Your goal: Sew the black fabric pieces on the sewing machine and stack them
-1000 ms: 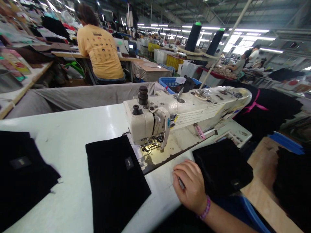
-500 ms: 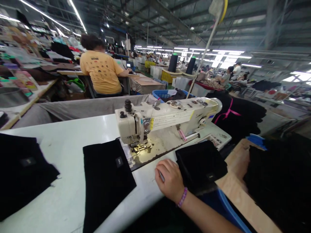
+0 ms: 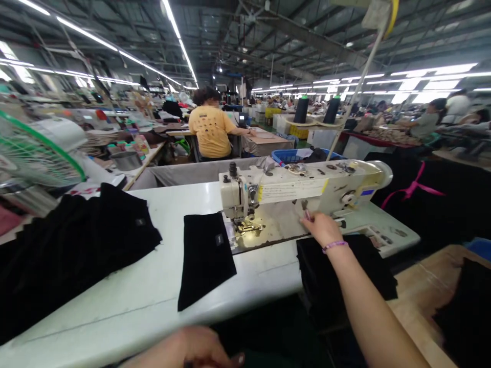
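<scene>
My right hand (image 3: 322, 228), with a purple bead bracelet at the wrist, reaches over the sewing machine bed. Its fingers are closed on small pink-handled snips (image 3: 307, 213), mostly hidden by the hand. Below that forearm lies a stack of black cloth pieces (image 3: 360, 260). At the bottom edge my left hand (image 3: 195, 345) is blurred and partly cut off, so its grip is unclear. A black cloth piece (image 3: 205, 260) with a small label lies flat left of the needle area of the sewing machine (image 3: 291, 181).
More labelled black pieces (image 3: 76, 250) are heaped on the left of the white table (image 3: 126, 291). A green-rimmed fan (image 3: 42, 148) stands behind them. A blue basket (image 3: 284, 156) is behind the machine. A person in a yellow shirt (image 3: 210, 130) sits further back.
The view has swung left. My right hand has moved from the table's front edge onto the machine bed and taken hold of the pink-handled snips. My left hand has come into view.
</scene>
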A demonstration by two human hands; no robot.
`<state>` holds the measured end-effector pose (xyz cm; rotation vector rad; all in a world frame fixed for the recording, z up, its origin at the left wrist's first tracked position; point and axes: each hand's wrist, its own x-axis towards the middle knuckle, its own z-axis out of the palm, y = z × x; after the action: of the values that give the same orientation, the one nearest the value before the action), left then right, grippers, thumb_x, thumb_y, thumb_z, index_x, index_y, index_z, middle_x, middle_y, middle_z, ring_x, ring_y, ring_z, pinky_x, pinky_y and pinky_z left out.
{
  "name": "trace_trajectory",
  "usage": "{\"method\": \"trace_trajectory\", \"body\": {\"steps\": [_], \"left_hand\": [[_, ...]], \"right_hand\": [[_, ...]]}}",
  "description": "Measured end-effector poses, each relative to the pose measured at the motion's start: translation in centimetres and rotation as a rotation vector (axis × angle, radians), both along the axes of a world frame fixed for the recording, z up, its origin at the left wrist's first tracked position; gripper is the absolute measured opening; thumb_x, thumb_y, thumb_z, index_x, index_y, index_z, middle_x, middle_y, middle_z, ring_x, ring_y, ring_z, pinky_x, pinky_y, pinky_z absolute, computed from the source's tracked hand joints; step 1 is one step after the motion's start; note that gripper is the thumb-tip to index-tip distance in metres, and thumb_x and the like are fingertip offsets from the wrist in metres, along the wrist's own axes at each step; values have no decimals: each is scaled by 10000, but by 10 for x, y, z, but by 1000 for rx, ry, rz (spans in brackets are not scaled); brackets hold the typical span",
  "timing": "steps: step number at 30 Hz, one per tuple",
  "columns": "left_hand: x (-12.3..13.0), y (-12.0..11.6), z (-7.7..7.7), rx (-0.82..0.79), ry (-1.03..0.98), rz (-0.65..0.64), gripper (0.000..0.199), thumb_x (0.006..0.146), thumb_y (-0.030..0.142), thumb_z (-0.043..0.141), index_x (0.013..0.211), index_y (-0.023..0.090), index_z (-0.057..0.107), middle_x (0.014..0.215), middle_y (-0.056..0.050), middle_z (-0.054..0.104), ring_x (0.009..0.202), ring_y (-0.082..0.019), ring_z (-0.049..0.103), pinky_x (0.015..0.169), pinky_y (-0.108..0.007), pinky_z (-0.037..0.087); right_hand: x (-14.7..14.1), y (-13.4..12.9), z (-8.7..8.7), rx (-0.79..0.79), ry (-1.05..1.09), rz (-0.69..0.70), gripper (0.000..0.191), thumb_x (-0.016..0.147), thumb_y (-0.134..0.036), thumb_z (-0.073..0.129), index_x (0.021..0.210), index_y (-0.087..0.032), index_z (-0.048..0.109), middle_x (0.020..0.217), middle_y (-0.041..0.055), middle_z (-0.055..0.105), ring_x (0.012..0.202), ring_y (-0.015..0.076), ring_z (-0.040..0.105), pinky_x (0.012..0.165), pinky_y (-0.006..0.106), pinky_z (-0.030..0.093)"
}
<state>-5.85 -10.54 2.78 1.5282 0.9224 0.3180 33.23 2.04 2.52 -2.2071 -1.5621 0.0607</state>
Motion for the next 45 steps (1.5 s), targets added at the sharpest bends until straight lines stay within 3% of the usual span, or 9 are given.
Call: {"method": "trace_trajectory", "body": {"steps": [3,6,10,15,20,27,32,37,45], "left_hand": [[5,50,31,266,133,158,221,840,416,644,889,271,803,839,-63,762,756,-230,705,744,-324,554],[15,124,37,652,402,422,207,812,356,640,883,225,785,954,-76,772,926,-271,712,899,-367,534],[23,202,17,692,560,452,250,906,348,632,1041,153,712,1126,-118,712,1100,-274,646,1023,-473,476],[28,232,1,607,661,371,311,947,373,622,1176,163,632,1201,-88,653,1036,-222,650,895,-442,559],[28,203,8,575,554,384,162,874,321,682,876,159,667,901,-35,686,873,-196,642,835,-375,523],[26,103,20,321,262,522,333,757,521,648,792,192,682,674,-14,679,583,-168,592,560,-273,441],[32,47,14,-153,-167,808,382,631,494,819,784,171,682,541,26,590,428,-90,482,416,-190,313],[41,19,1,-318,-412,926,395,591,434,881,812,164,693,600,11,644,496,-92,557,473,-178,421],[46,11,-3,-305,-438,955,367,601,420,885,771,158,692,580,34,597,481,-60,501,467,-160,386]], "right_hand": [[0,6,-3,-48,25,3,186,845,-225,641,685,-161,708,739,160,742,811,292,721,735,334,462],[1,0,4,-27,73,-25,150,825,-196,607,699,-179,686,747,142,734,825,284,709,733,333,449],[1,-22,14,39,234,-57,117,769,-259,627,668,-202,617,679,96,681,744,266,667,680,334,457],[-17,-68,15,125,602,22,263,857,-425,463,783,-204,585,754,50,657,672,197,637,601,307,538],[-51,-113,4,239,1419,281,196,749,-337,664,859,-189,596,862,66,651,688,174,611,586,289,539],[-117,-131,-12,-15,1733,472,185,783,-284,588,942,-199,548,756,-11,544,503,79,401,429,193,336],[-160,-133,-18,22,1256,566,355,1016,-440,423,1103,-184,652,670,-23,522,478,96,423,399,201,356],[-178,-134,-24,341,543,712,385,1043,-281,398,1372,-207,584,940,71,686,818,182,679,755,301,578],[-188,-132,-27,373,343,649,362,1034,-289,454,1334,-159,609,942,91,666,813,198,679,719,292,575]]}}
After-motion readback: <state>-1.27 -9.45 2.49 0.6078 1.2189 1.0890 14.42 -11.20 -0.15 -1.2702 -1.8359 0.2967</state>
